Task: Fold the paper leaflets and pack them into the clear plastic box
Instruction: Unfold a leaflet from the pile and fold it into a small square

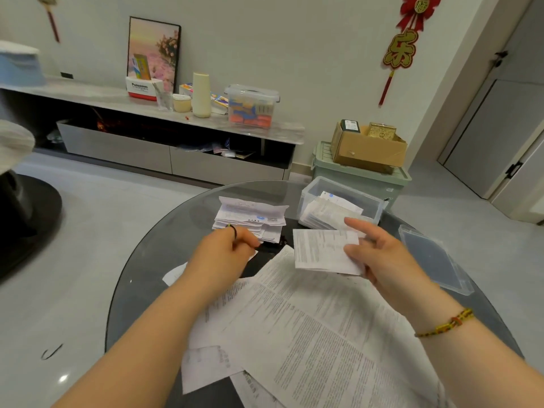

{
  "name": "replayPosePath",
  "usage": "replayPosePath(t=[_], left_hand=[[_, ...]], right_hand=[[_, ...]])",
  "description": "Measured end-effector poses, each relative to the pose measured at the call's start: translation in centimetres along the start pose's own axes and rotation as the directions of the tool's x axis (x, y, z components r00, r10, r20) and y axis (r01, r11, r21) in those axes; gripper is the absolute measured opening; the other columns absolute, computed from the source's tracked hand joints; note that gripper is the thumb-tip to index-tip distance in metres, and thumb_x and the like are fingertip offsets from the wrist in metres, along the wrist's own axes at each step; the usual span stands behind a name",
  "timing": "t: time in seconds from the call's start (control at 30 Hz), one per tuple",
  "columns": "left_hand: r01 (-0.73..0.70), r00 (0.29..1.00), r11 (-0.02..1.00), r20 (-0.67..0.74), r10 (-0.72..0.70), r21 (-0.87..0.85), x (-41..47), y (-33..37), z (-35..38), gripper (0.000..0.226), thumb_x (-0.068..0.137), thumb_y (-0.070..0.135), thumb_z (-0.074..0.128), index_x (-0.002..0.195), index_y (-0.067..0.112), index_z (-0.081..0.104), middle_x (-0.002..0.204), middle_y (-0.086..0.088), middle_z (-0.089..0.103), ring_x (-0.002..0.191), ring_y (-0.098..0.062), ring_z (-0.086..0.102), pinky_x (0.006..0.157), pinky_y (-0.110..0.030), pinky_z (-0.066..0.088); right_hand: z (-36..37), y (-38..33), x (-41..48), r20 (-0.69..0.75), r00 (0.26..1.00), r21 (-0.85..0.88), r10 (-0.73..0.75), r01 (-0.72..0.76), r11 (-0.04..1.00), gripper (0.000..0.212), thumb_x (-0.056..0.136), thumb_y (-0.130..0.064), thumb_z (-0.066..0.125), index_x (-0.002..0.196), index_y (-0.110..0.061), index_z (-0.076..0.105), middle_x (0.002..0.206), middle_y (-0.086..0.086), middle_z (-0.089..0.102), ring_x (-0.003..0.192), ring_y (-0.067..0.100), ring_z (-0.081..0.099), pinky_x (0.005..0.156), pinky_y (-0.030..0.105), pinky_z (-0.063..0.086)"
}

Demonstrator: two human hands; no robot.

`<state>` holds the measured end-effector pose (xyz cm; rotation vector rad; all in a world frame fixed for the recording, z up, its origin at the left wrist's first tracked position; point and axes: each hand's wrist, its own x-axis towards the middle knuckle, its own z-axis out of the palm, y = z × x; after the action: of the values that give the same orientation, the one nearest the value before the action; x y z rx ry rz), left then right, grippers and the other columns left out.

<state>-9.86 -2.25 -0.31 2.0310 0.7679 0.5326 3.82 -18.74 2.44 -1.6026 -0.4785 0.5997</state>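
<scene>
Several large unfolded leaflets (318, 334) sprawl across the near half of the round glass table (153, 260), overlapping. Thin printed paper, judged very light and limp: likely to sag if lifted by one corner and to slide on the glass, so best taken at an edge with two hands and creased flat against the tabletop. Clear plastic box (347, 188) stands at the far right of the table, open, already partly filled with folded papers; its lid (432, 254) lies apart to the right. Stack of folded leaflets (250, 219) sits far centre, loose and springy-looking, may fan out if nudged. Folded leaflet (321, 251) is off the table, just in front of the box, pinched at its right edge by the right hand (382, 254), thumb on top; folded, it looks stiffer and should drop in edge-first. Left hand (223, 254) hovers by the stack, fingers curled; whether it pinches a paper I cannot tell.
</scene>
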Motion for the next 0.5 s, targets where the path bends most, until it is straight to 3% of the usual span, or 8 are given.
replayPosePath(t=[0.1,0.13,0.2,0.27,0.37,0.5], left_hand=[[-0.01,0.974,1.0,-0.224,0.014,0.022,3.1,-1.0,-1.5,0.031,0.089,0.004,0.039,0.105,0.02,0.06,0.11,-0.009,0.056,0.056,-0.014,0.042,0.059,-0.026,0.039],[-0.022,0.965,0.998,-0.258,0.036,0.059,4.1,-1.4,-1.9,0.033,0.09,0.005,0.039,0.114,0.018,0.057,0.119,-0.009,0.052,0.061,-0.017,0.045,0.064,-0.028,0.041],[-0.052,0.952,0.987,-0.29,0.096,0.154,5.8,-2.2,-2.4,0.034,0.093,0.01,0.04,0.125,0.015,0.05,0.129,-0.009,0.048,0.099,-0.024,0.049,0.089,-0.035,0.038],[-0.089,0.949,0.969,-0.275,0.153,0.23,7.4,-3.0,-2.5,0.036,0.095,0.014,0.04,0.13,0.014,0.046,0.135,-0.005,0.046,0.126,-0.021,0.035,0.104,-0.034,0.027],[-0.117,0.966,0.947,-0.188,0.179,0.3,9.4,-4.0,-2.2,0.035,0.096,0.016,0.036,0.13,0.014,0.046,0.136,-0.004,0.046,0.129,-0.02,0.033,0.107,-0.032,0.023],[-0.13,0.967,0.943,-0.171,0.188,0.305,11.0,-5.4,-2.0,0.033,0.096,0.015,0.034,0.12,0.014,0.057,0.127,-0.005,0.054,0.125,-0.02,0.038,0.106,-0.03,0.021]], right_hand=[[1.7,-1.6,1.6,-0.021,0.999,-0.093,-0.033,0.031,0.995,0.028,0.089,-0.001,0.05,0.096,-0.025,0.062,0.108,0.003,0.058,0.094,0.021,0.061,0.069,0.027,0.058],[2.4,-1.9,2.3,-0.023,0.998,-0.119,-0.054,0.051,0.992,0.028,0.09,-0.002,0.05,0.089,-0.027,0.063,0.113,0.003,0.057,0.097,0.023,0.06,0.075,0.032,0.057],[3.7,-2.4,3.4,-0.038,0.993,-0.167,-0.108,0.1,0.981,0.032,0.09,-0.003,0.05,0.079,-0.03,0.062,0.107,0.003,0.059,0.091,0.022,0.057,0.083,0.039,0.051],[5.0,-2.8,4.8,-0.047,0.987,-0.203,-0.153,0.14,0.969,0.033,0.089,-0.003,0.05,0.075,-0.03,0.062,0.09,0.002,0.059,0.079,0.019,0.052,0.073,0.031,0.048],[6.8,-3.8,6.7,-0.056,0.977,-0.24,-0.205,0.186,0.953,0.027,0.09,-0.003,0.049,0.08,-0.024,0.061,0.072,-0.004,0.052,0.054,0.003,0.046,0.045,0.008,0.035],[9.3,-5.0,9.7,-0.085,0.965,-0.223,-0.249,0.225,0.948,0.025,0.088,0.001,0.048,0.09,-0.021,0.06,0.071,-0.008,0.052,0.061,0.005,0.045,0.049,0.009,0.036]])
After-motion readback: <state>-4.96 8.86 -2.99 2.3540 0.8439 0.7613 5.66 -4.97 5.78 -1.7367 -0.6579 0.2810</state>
